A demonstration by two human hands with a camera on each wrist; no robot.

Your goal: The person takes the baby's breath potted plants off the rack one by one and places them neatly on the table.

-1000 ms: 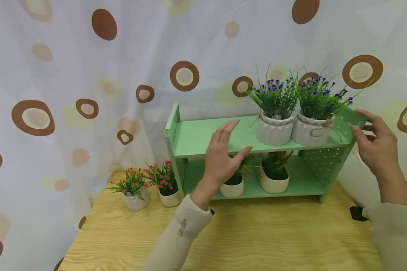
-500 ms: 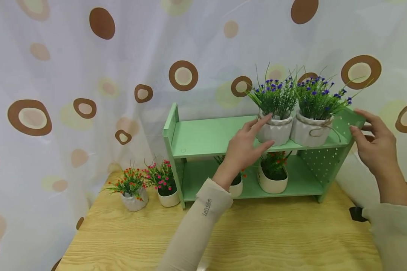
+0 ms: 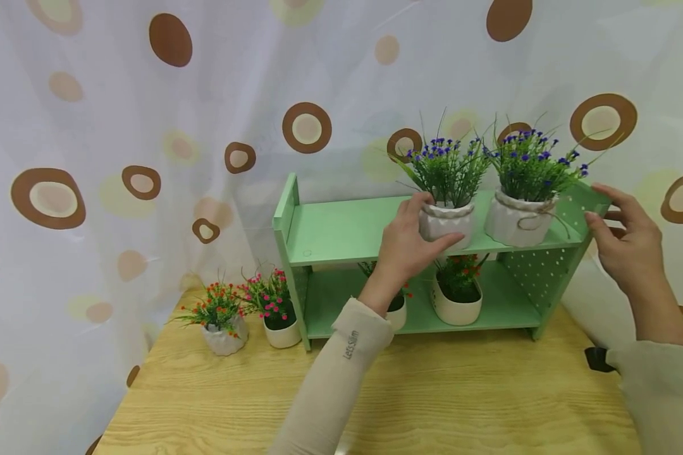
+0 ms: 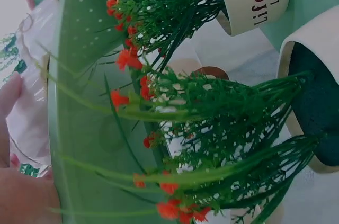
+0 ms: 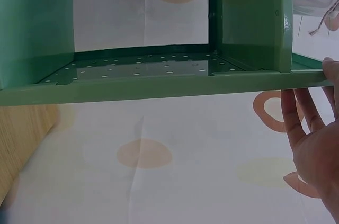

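My left hand [image 3: 406,243] grips a white ribbed flowerpot [image 3: 448,224] with blue-purple flowers, fingers at its left side and thumb across the front. The pot is over the top board of a green two-tier shelf [image 3: 341,230], apart from a second white pot [image 3: 518,221] with a twine bow to its right. At the shelf's right end, my right hand [image 3: 632,243] holds the side panel's upper edge between thumb and fingers; the right wrist view shows the fingers [image 5: 299,113] behind the panel. In the left wrist view the held pot [image 4: 32,97] shows only in part.
On the lower board stand two cream pots with red-orange flowers, the right one [image 3: 458,306] in plain sight, the left one [image 3: 397,316] partly behind my left arm. Two more flowerpots, one grey-white [image 3: 226,338] and one cream [image 3: 283,332], stand on the wooden table [image 3: 461,392] left of the shelf.
My left hand has moved right to the left blue-flowered pot, taken hold of it and shifted it a little left, opening a gap beside the other pot. My right hand stays on the panel.
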